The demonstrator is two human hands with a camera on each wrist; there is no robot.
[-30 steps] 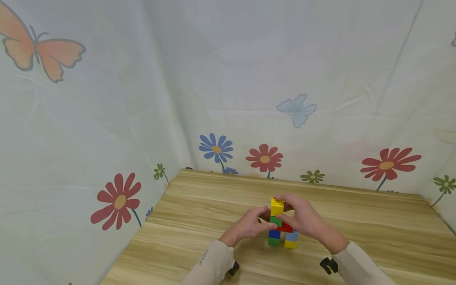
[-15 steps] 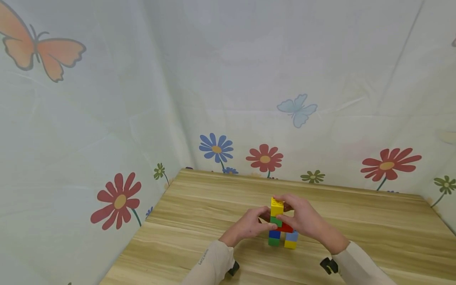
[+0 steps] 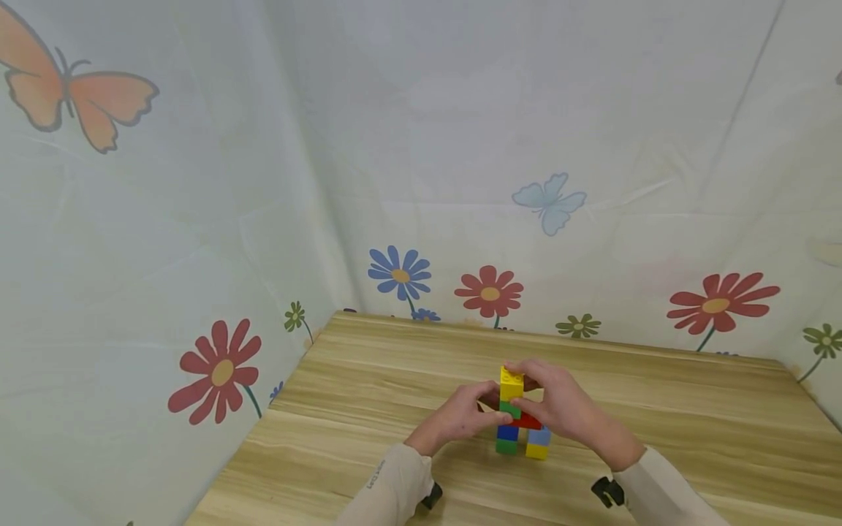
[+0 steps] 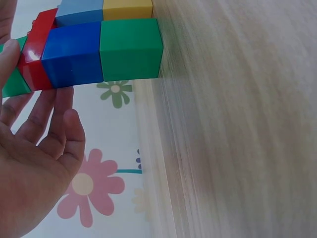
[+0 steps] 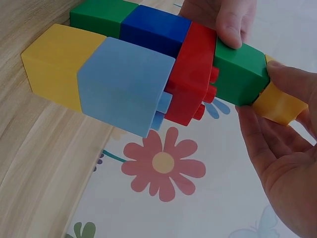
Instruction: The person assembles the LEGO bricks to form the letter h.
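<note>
Building blocks form a two-legged stack. The left leg has a green block (image 4: 131, 49) at the bottom and a dark blue block (image 4: 73, 53) above. A yellow block (image 5: 62, 64) and a light blue block (image 5: 124, 82) make the right leg. Across the legs lies a red block (image 5: 190, 74), with some of its studs showing. Above its left end stand an upper green block (image 5: 241, 74) and a yellow top block (image 3: 511, 385). My left hand (image 3: 458, 416) holds the upper green block from the left. My right hand (image 3: 559, 402) pinches the yellow top block, its thumb near the seam below.
The stack stands on a wood-grain table (image 3: 395, 351). A pale curtain (image 3: 421, 146) printed with flowers and butterflies hangs behind and to the left. Black straps (image 3: 608, 491) sit at both wrists.
</note>
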